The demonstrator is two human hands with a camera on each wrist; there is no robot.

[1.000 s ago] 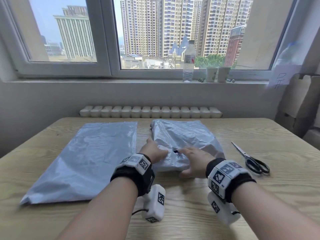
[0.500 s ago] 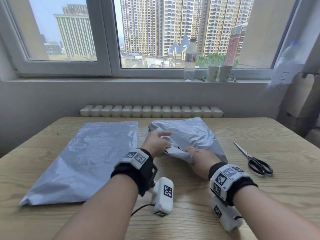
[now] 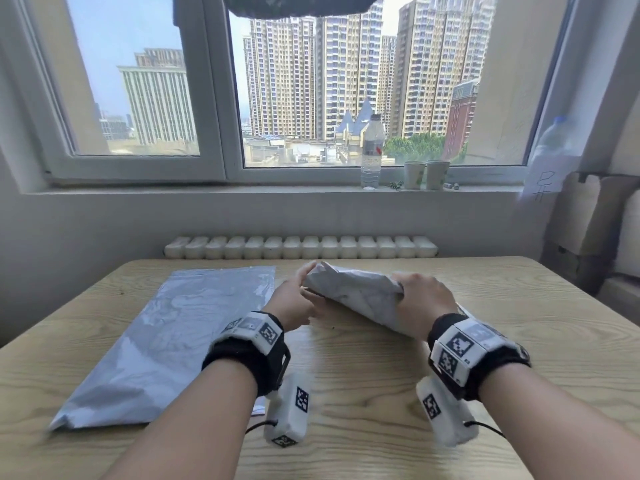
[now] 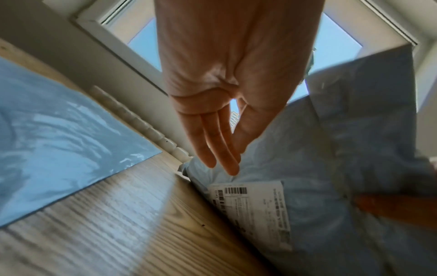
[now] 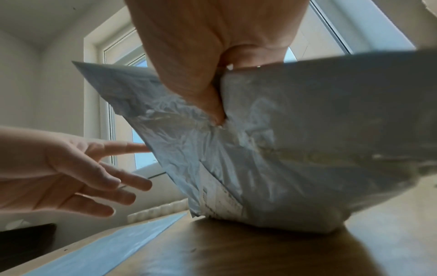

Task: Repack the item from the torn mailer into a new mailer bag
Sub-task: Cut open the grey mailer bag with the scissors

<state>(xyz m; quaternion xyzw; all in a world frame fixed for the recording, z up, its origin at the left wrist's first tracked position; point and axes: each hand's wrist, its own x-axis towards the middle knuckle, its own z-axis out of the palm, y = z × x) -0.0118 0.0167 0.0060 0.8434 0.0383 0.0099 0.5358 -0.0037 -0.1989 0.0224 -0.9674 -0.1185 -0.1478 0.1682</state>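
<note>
Fingers [image 5: 208,100] pinch torn mailer's [image 3: 360,292] edge; left hand [image 3: 294,299] beside.

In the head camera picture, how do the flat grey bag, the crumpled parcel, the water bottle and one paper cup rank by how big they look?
1. Flat grey mailer, by far the largest.
2. Crumpled parcel, partly covered by the right hand.
3. Water bottle.
4. Paper cup.

The bottle and cup stand farther away on the sill, so their true size is unsure.

Head cam is looking forward and down over the table [image 3: 346,375] toward the window [image 3: 221,98]. Both wrist cams are sitting low and close, pointing up along the fingers, and all three are catching the crumpled mailer [image 3: 360,296] [image 4: 331,149] [image 5: 283,158].
</note>
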